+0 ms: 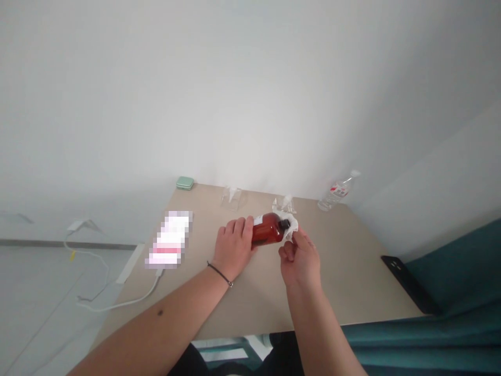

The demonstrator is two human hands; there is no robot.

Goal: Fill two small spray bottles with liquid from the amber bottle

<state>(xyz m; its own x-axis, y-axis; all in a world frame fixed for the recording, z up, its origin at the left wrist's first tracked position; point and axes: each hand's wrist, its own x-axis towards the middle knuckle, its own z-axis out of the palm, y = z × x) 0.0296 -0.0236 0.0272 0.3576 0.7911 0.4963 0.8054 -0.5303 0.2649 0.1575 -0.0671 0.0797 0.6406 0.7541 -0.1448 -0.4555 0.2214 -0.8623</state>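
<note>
We see the left hand [234, 245] wrapped around the base of an amber bottle [268, 228], which lies tilted on its side over the desk [344, 277]. The right hand [299, 258] pinches a white tissue [293, 225] against the bottle's black cap [284, 224]. A clear water bottle [337, 191] stands near the wall, and a green case [185, 183] sits at the far corner.
</note>
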